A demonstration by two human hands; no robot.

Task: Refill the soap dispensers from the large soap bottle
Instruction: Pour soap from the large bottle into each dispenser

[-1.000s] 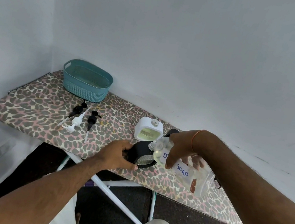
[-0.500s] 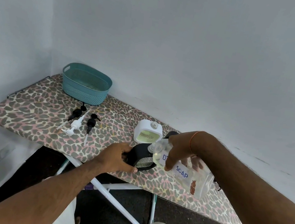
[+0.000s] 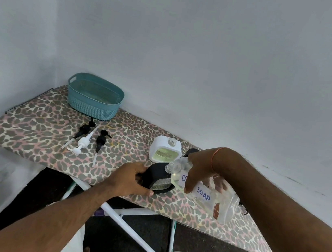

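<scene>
My right hand (image 3: 198, 169) grips the large clear soap bottle (image 3: 209, 194), labelled "SOAP", tipped down to the left so its mouth meets the open neck of a black soap dispenser (image 3: 156, 178). My left hand (image 3: 132, 179) holds that black dispenser by its left side, near the front edge of the leopard-print ironing board (image 3: 39, 127). A white soap dispenser (image 3: 164, 152) with yellow-green liquid and no pump stands just behind. Part of another black dispenser (image 3: 191, 152) shows behind my right hand.
Three pump heads lie on the board to the left: two black ones (image 3: 84, 130) (image 3: 100, 141) and a white one (image 3: 82, 143). A teal basket (image 3: 94, 96) stands at the back left against the wall. White board legs (image 3: 131, 230) cross below the board.
Both hands, the bottle and the black dispenser keep the same pose. The camera view has shifted slightly.
</scene>
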